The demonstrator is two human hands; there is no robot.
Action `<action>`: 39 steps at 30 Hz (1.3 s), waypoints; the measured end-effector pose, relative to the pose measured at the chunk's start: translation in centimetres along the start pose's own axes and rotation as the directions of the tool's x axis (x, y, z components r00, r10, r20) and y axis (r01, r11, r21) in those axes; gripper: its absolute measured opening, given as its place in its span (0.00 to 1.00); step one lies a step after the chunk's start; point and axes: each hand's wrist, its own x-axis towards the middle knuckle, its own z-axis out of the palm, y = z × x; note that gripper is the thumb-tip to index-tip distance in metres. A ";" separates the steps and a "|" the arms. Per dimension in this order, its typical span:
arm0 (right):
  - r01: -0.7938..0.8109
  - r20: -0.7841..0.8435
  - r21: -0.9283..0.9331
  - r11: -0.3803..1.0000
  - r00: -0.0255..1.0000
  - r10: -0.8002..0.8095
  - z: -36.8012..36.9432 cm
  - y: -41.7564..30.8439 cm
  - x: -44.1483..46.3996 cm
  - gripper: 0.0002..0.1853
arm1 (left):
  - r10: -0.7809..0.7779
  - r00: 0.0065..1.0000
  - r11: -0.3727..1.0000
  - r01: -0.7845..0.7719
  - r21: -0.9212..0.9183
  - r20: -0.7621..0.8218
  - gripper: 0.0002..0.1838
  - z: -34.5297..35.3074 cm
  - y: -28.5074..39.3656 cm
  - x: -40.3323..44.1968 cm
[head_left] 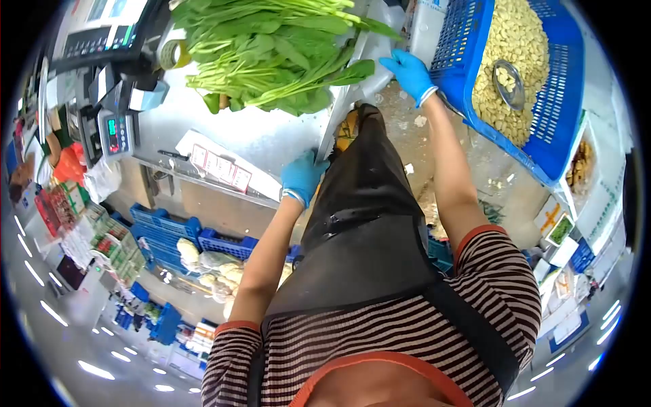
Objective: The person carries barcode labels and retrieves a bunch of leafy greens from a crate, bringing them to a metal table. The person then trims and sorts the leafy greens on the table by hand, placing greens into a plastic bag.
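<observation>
- Nearest: a dark apron [366, 224] over a striped top; the apron's lower end runs between the two hands.
- Left hand [303, 178], blue-gloved: placed at the edge of the metal counter [264, 139]. Fingers partly hidden; whether they grip the edge cannot be determined.
- Beside it, on the counter: a white board [215, 163] bearing red-bordered labels, lying along the edge.
- Right hand [409, 73], blue-gloved: extended forward, fingers pointing left towards clear plastic [377, 51] beside the counter. Contact and grip cannot be confirmed.
- Leafy greens [271, 57]: heaped on the counter's far part, left of the right hand; some leaves hang over its edge near the plastic.
- Blue basket [566, 102]: just right of the right hand, loaded with pale flat pieces [508, 47]; a metal scoop [519, 96] lies on them.
- Further left: a roll of tape [175, 54] beside the greens and a scale [116, 133] with a lit green display.
- Background left: blue crates [163, 234] on the floor.
</observation>
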 end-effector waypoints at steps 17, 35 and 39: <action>0.320 0.874 -0.129 0.939 0.484 -0.045 4.5 -18.9 -22.5 0.21 | 0.407 0.889 0.617 -0.097 -0.781 0.211 0.21 -0.7 -0.9 -6.8; -0.807 0.901 0.429 0.405 0.414 -0.128 14.8 -36.3 -22.7 0.16 | -0.886 0.441 -0.088 -0.461 -0.883 -0.142 0.18 8.7 -21.9 -33.6; -0.103 0.859 0.354 0.930 0.428 -0.280 25.4 -35.9 -24.7 0.11 | -0.971 0.219 -0.212 -0.610 -0.763 0.096 0.17 30.3 -36.1 -38.5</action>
